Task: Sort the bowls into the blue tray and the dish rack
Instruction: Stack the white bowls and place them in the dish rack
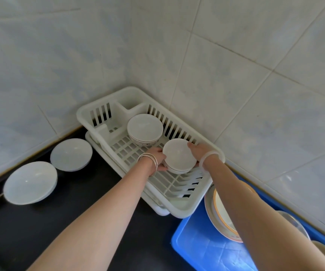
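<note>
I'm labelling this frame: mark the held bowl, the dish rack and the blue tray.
held bowl [178,153], head view, inner wall.
dish rack [179,209], head view, near rim.
blue tray [198,249], head view, bare floor.

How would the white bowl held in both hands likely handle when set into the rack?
The held bowl looks glazed and rigid, so probably slippery and breakable if dropped. Both hands cup its sides, hinting at some weight. Its narrow foot could rock on the dish rack slats.

One head-worn view looks steeply down, close over the dish rack [179,209] in a tiled corner.
</note>
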The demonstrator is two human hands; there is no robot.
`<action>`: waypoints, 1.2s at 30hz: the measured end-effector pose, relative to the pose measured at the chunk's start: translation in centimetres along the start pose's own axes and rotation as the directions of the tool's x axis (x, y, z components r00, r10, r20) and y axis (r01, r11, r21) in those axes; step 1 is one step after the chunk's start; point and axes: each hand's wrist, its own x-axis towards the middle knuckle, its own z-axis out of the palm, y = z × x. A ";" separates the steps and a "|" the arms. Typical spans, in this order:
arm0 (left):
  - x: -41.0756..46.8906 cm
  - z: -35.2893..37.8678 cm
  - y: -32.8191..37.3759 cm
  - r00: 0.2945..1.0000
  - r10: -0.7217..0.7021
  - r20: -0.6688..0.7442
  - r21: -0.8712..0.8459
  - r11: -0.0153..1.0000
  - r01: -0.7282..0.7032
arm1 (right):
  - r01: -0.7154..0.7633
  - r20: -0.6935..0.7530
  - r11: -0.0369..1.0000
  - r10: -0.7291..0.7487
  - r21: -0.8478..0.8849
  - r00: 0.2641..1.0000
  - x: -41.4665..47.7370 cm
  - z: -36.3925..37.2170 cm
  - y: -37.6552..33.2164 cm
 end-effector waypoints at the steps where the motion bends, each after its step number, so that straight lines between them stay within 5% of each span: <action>1: 0.1 0.0 -0.2 1.000 0.005 0.001 0.005 1.000 -0.005 | -0.003 -0.002 1.000 0.003 0.002 1.000 0.0 0.0 0.1; 9: -0.1 -0.8 -0.4 0.997 0.082 -0.014 0.242 0.967 -0.076 | 0.047 -0.006 0.997 -0.047 -0.067 0.999 -0.5 0.7 0.4; 13: -6.0 -7.4 -1.5 0.978 0.171 -0.120 0.303 0.944 -0.128 | 0.257 0.066 0.940 -0.249 -0.226 0.966 -7.2 5.0 -2.6; 18: -8.0 -8.7 -1.7 0.946 0.277 -0.169 0.370 0.907 -0.199 | 0.381 0.079 0.925 -0.379 -0.001 0.922 -10.2 6.6 -3.2; 24: -11.6 -10.7 -4.5 0.809 0.444 -0.385 0.385 0.874 -0.296 | 0.434 0.148 0.889 -0.454 0.150 0.879 -12.1 10.2 -4.3; 30: -14.1 -17.8 -9.6 0.621 0.348 -0.702 0.309 0.935 -0.175 | 0.322 0.333 0.940 -0.341 0.114 0.879 -13.1 19.6 -5.8; 36: -13.3 -23.4 -12.7 0.476 0.306 -0.825 0.330 0.943 -0.035 | 0.242 0.363 0.969 -0.209 -0.048 0.908 -11.1 25.7 -7.5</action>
